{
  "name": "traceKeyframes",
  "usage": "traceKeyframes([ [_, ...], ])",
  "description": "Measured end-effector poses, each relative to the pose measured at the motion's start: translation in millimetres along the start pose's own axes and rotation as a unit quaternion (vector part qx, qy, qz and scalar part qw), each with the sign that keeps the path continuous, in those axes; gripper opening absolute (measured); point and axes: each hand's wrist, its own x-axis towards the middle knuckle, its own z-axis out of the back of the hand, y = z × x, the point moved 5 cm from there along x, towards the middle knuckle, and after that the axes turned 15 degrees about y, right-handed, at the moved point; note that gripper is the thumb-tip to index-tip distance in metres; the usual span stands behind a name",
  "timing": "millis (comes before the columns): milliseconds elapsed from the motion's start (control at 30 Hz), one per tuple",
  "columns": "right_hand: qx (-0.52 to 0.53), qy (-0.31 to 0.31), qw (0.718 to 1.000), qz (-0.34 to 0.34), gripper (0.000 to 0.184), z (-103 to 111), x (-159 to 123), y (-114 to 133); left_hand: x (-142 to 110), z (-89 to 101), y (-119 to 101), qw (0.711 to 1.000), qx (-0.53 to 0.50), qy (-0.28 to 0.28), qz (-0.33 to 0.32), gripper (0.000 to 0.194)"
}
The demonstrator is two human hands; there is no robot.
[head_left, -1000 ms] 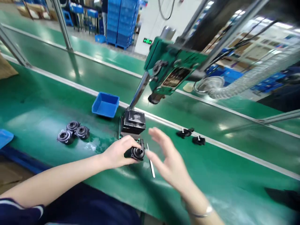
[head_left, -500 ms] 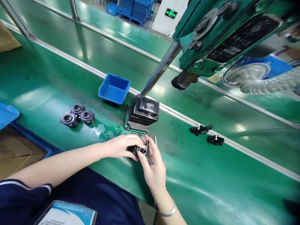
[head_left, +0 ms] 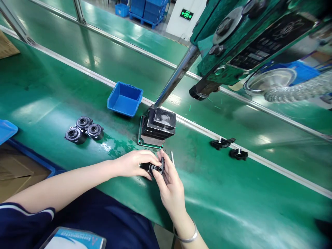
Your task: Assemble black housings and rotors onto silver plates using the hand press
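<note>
Both hands are together over the near side of the green bench, closed on one small black pump (head_left: 156, 169) with short pipe stubs. My left hand (head_left: 135, 162) grips its body from the left, thumb and fingers around it. From the right, my right hand (head_left: 171, 190) holds the end with the stubs, thumb on the near side and fingers behind. Much of the pump is covered by the fingers. Just beyond the right fingers lies a thin metal rod (head_left: 172, 158). Three round black pump bodies (head_left: 83, 129) stand in a cluster at the left.
A dark metal block (head_left: 162, 122) stands on a plate beyond my hands, under a green press head (head_left: 218, 55) on a steel column (head_left: 177, 76). Left of it sits a blue bin (head_left: 125, 100). Two black parts with white pins (head_left: 238, 154) lie by the rail at right.
The view has shifted slightly. Both hands keep their hold on the pump in nearly the same place, with only a small shift of the fingers.
</note>
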Motion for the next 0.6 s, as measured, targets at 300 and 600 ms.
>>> traceKeyframes([
  [300,-0.060,0.002,0.998,0.007,0.066,0,6,0,-5,-8.5,0,0.993,0.115,-0.001,0.005,0.043],
  [600,-0.255,-0.092,0.960,0.071,0.068,20,2,35,-15,-23.4,6,0.932,0.359,-0.021,0.055,0.046],
])
